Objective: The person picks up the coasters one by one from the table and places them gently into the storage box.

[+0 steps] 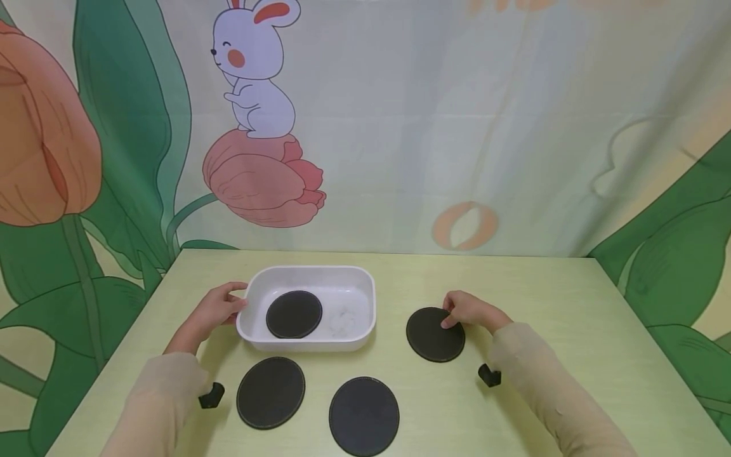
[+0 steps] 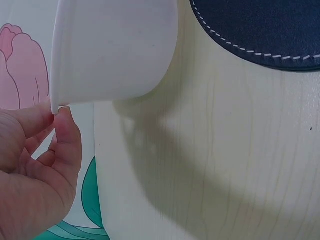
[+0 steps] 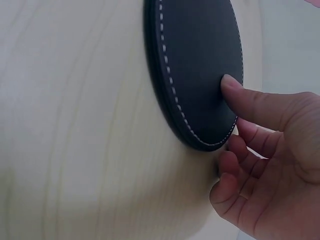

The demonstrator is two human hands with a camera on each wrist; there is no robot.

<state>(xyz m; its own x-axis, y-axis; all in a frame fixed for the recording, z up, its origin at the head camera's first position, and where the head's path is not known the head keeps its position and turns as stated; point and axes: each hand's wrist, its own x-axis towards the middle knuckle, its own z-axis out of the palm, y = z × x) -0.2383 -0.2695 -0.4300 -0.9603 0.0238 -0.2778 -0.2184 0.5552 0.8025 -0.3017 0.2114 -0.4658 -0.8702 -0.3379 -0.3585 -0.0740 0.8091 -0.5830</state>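
My left hand [image 1: 219, 306] pinches the left rim of a white rectangular tub [image 1: 342, 346], thumb and fingers on either side of the rim in the left wrist view. Inside the tub, toward its left, lies a round black coaster [image 1: 294, 314]. To the right of the tub, my right hand [image 1: 469, 311] pinches the edge of another round black coaster [image 1: 433, 336]. In the right wrist view the thumb lies on top of this coaster [image 3: 200, 60], which has white stitching along its edge, and the other fingers curl below.
Two more black coasters lie nearer on the pale wooden table [image 1: 571, 355]: one at the front left [image 1: 271, 392], the other at the front middle [image 1: 364, 416]. Behind the table hangs a printed curtain [image 1: 388, 127] with a rabbit and flowers.
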